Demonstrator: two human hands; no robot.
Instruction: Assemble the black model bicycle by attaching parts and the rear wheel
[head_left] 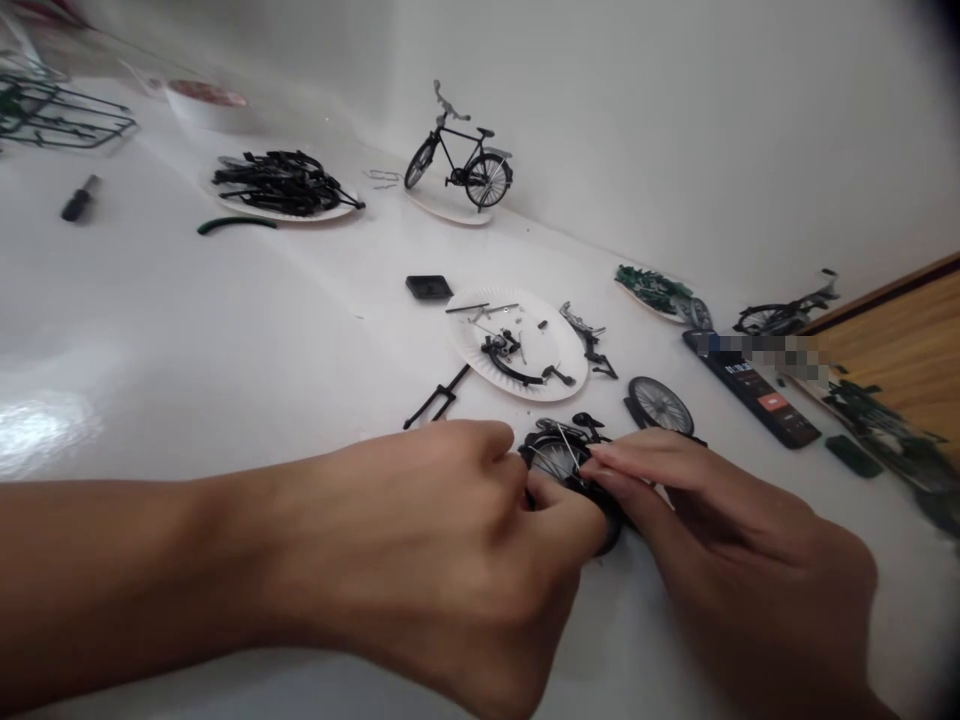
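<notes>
You are gripping the wheel assembly (555, 458) in your closed left hand (465, 540), just beyond its thumb. Your right hand (750, 560) is pressing it with its fingertips, grip unclear. Brace both wrists on the worktop (225, 330).

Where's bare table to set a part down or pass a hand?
Bare: the wide stretch of table between the plate of black parts, the centre plate and the left hand. Crowded: right of the wheel assembly: loose wheel, phone, green parts.

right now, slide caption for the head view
Left hand and right hand pinch a small black spoked model-bicycle wheel on a glossy white table
</notes>
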